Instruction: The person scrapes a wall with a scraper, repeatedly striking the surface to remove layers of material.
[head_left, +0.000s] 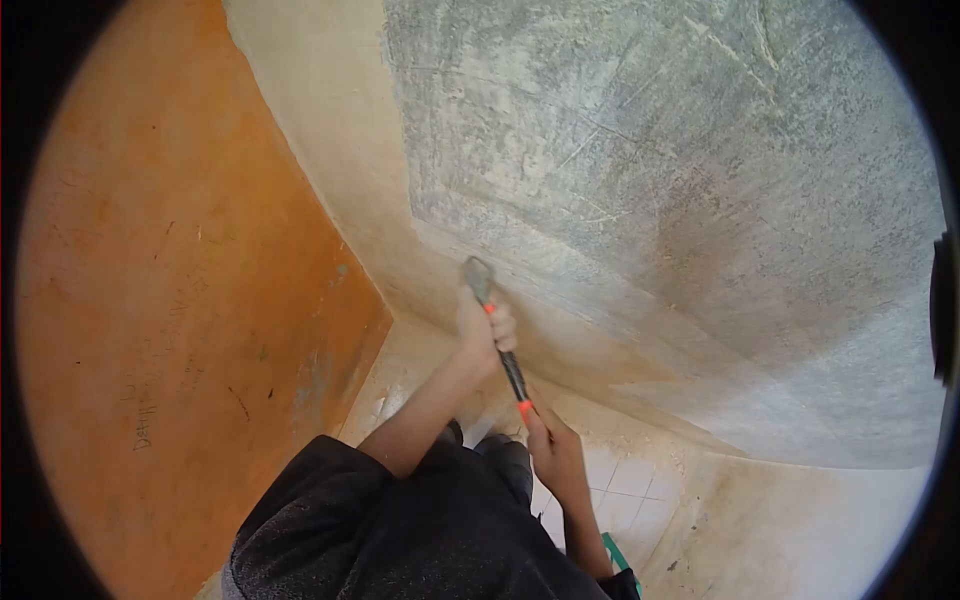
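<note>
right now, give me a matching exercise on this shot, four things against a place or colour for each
Column one:
1. left hand
2. right hand
3. side wall
4. scraper blade

Column two:
a. orange
b. against the grey wall
c. gripping the low end of the handle
d. gripping high on the handle, just below the blade

Pairs: 1-d, 2-c, 3-a, 4-b
</note>
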